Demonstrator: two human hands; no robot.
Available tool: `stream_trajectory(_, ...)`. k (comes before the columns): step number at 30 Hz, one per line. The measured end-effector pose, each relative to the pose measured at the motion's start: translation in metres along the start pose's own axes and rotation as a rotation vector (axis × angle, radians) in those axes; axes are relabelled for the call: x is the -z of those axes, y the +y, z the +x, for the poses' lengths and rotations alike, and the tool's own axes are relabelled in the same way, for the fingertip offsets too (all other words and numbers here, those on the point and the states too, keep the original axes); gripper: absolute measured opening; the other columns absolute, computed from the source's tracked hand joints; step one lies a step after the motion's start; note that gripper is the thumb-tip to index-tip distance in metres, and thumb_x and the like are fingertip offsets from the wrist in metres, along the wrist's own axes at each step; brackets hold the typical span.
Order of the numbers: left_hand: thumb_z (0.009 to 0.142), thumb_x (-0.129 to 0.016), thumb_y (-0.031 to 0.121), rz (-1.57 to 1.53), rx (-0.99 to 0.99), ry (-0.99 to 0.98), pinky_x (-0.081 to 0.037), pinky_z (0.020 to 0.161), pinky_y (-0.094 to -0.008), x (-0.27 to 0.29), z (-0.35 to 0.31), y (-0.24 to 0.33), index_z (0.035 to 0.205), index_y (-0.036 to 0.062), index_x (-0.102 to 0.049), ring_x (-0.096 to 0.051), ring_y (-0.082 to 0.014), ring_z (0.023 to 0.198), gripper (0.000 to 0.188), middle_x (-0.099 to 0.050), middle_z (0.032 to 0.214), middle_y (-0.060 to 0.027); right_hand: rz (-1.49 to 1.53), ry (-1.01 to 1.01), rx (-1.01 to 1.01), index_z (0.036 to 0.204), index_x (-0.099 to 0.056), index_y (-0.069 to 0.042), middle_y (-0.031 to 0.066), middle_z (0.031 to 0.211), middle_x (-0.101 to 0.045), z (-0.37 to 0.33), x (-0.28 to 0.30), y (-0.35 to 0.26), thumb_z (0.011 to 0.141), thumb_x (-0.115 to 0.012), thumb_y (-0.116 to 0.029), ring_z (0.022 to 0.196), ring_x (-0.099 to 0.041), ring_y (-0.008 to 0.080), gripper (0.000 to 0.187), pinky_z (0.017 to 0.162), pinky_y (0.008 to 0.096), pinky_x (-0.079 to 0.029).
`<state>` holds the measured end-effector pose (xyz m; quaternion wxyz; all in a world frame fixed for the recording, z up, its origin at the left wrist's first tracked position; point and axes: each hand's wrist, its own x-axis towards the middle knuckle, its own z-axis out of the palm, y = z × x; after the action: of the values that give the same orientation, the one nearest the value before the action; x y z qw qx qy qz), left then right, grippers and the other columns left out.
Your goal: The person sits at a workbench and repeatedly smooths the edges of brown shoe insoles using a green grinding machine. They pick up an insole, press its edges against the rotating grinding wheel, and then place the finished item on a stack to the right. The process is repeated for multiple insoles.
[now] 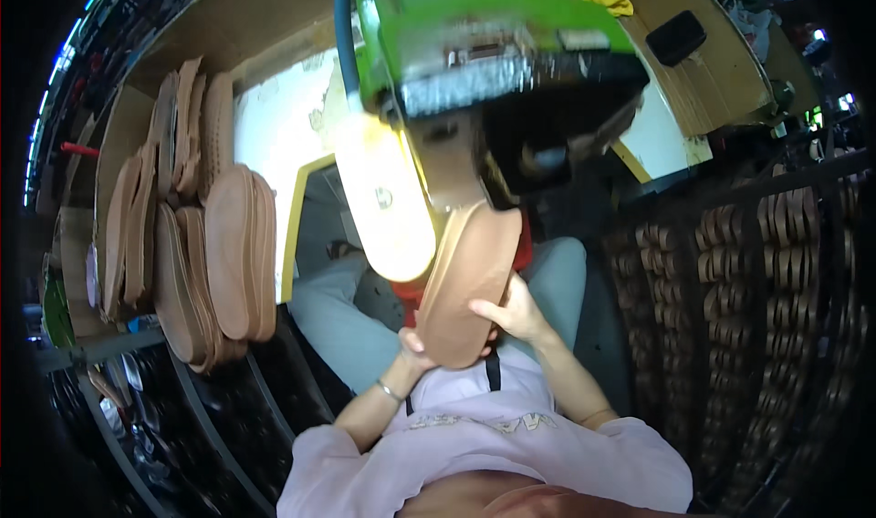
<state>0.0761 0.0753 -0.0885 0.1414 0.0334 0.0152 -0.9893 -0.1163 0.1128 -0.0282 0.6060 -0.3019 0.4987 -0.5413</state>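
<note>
Green machine (497, 57): the largest thing; its dark lower part leaves little room above the held sole.
Sole stacks (239, 253): brown, left of the green machine.
Bright oval panel (385, 203): below-left of the green machine, blocking leftward way.
Held sole (467, 290): below the green machine; probably light, firm, slightly bendable; best taken by its long edges.
Hands: left hand (413, 346) and right hand (518, 313) both grip its near half.

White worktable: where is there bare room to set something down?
Left, between the tan oval soles and upright blue tube; right, a narrow strip between the large green machine and brown cardboard. Crowded: by the machine, where the left hand and right hand hold a tan sole.
</note>
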Motion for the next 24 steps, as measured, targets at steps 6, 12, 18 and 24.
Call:
stream_trajectory(6,0.074,-0.069,0.014,0.74,-0.47,0.156,-0.036,0.105,-0.0367,-0.055,0.039,0.048,0.138,-0.0007,-0.038,-0.049,-0.0231,0.122,0.072,-0.052,0.131,-0.0147,-0.476,-0.038,0.128,0.117,-0.047,0.005,0.0171,0.114,-0.059,-0.011,0.022,-0.015,0.079,-0.073,-0.007,0.106,-0.057,0.0175,0.048,0.088,0.0324,-0.046)
stream_trajectory(12,0.084,-0.068,0.014,1.207,-0.729,0.419,-0.048,0.087,-0.0311,-0.101,0.082,0.054,0.105,-0.004,-0.064,-0.061,-0.0168,0.096,0.028,-0.065,0.106,-0.0124,-0.285,-0.047,0.061,0.126,-0.048,0.005,0.0119,0.108,-0.065,-0.032,0.024,-0.004,0.075,-0.076,-0.009,0.102,-0.06,0.0207,0.06,0.093,0.0331,-0.046)
stream_trajectory(18,0.084,-0.069,0.012,1.448,-0.804,0.498,-0.05,0.081,-0.0271,-0.122,0.103,0.05,0.109,-0.0033,-0.066,-0.061,-0.0124,0.088,0.03,-0.069,0.098,-0.0083,-0.093,0.1,-0.146,0.114,-0.058,0.005,0.0125,0.107,-0.066,-0.096,0.029,0.043,0.072,-0.079,-0.011,0.099,-0.062,0.02,0.05,0.089,0.0319,-0.048)
stream_trajectory(24,0.084,-0.065,0.006,1.304,-0.831,0.477,-0.046,0.066,-0.0216,-0.121,0.095,0.05,0.096,-0.0054,-0.066,-0.055,-0.0069,0.072,0.016,-0.065,0.084,-0.0026,-0.102,0.196,-0.072,0.112,-0.06,0.005,0.0125,0.107,-0.066,-0.123,0.02,0.028,0.074,-0.077,-0.007,0.097,-0.062,0.0184,0.044,0.087,0.0314,-0.049)
